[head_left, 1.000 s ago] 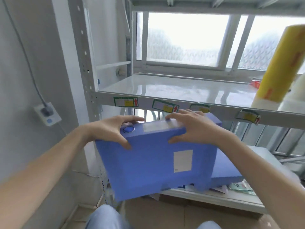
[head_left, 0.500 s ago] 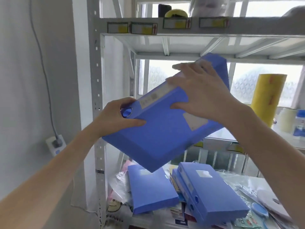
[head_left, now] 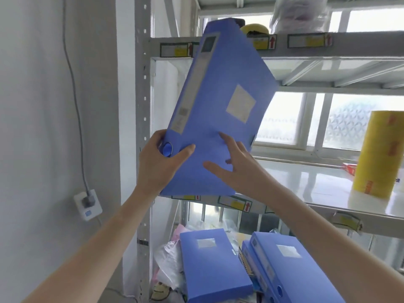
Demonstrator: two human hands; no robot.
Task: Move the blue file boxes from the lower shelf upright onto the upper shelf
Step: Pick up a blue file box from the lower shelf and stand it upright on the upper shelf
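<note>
A blue file box stands nearly upright in the air, leaning right, its spine with a long label facing left. My left hand grips its lower left corner around the round finger hole. My right hand lies flat with spread fingers against its lower front face. The box's top reaches the front edge of the upper shelf. On the lower shelf lie more blue file boxes: one flat, and two stacked to its right.
The middle shelf carries a tall yellow roll. A yellow object and a plastic bag sit on the upper shelf. A grey upright post stands left, with a wall socket beyond. Bags and papers clutter the lower shelf.
The box has swung from tilted-flat to nearly upright and risen toward the upper shelf. My right hand has slid from its top edge down to its lower front face.
</note>
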